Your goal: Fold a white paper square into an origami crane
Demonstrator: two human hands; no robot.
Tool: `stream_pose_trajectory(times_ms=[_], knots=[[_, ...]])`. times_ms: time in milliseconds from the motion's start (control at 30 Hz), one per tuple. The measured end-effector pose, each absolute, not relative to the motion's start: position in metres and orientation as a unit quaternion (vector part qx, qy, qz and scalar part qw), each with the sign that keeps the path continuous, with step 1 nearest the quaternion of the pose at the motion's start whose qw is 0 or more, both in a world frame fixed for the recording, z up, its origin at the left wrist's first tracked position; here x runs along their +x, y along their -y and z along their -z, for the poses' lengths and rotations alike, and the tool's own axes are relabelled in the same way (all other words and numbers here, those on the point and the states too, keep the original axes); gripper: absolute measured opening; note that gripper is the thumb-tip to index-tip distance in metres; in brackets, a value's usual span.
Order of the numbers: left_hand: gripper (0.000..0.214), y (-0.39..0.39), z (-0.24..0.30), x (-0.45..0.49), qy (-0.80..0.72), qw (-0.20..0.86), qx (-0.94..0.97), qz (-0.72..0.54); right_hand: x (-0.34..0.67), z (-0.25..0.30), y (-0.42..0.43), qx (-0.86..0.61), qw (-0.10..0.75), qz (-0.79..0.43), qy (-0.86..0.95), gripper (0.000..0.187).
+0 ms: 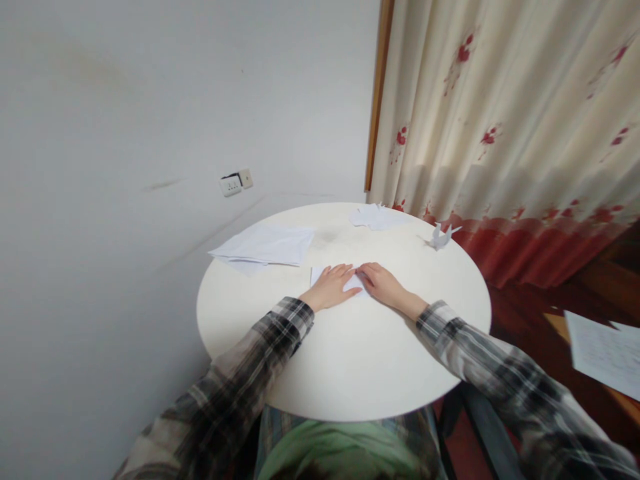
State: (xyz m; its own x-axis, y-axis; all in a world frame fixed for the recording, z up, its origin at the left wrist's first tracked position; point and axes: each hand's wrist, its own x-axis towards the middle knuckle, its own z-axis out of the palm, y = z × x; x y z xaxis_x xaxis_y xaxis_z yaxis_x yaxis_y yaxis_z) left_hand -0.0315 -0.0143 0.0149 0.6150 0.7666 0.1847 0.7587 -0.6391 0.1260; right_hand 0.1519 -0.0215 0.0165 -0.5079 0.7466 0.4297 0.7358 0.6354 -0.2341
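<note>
A small folded white paper (317,275) lies on the round white table (350,360), mostly covered by my hands. My left hand (331,287) rests flat on it with fingers stretched out. My right hand (381,282) presses on the paper's right end, fingers together and pointing left, touching the left hand's fingertips. Both arms wear plaid sleeves.
A stack of white sheets (265,247) lies at the table's far left. Crumpled or folded paper (373,216) sits at the far edge, and a folded paper crane (440,236) stands at the far right. A wall socket (235,182), a flowered curtain (510,133) and papers on the floor (603,350) surround the table.
</note>
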Motion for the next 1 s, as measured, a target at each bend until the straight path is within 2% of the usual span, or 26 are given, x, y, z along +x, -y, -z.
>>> stream_pose_trajectory(times_ms=[100, 233, 433, 767, 1000], knots=[[0.062, 0.014, -0.013, -0.032, -0.428, 0.028, 0.898, -0.097, 0.152, -0.012, 0.020, -0.419, 0.248, -0.025, 0.873, 0.034], [0.065, 0.012, -0.013, -0.032, -0.433, 0.039, 0.896, -0.087, 0.152, -0.007, 0.016, -0.448, 0.187, -0.020, 0.874, 0.052], [0.065, 0.013, -0.015, -0.032, -0.434, 0.051, 0.895, -0.085, 0.155, -0.006, 0.014, -0.489, 0.129, -0.024, 0.862, 0.066], [0.063, 0.016, -0.019, -0.031, -0.435, 0.047, 0.895, -0.083, 0.160, -0.006, 0.010, -0.555, 0.112, -0.023, 0.824, 0.080], [0.064, 0.015, -0.019, -0.032, -0.432, 0.046, 0.897, -0.084, 0.166, -0.009, 0.006, -0.597, 0.102, -0.023, 0.795, 0.074]])
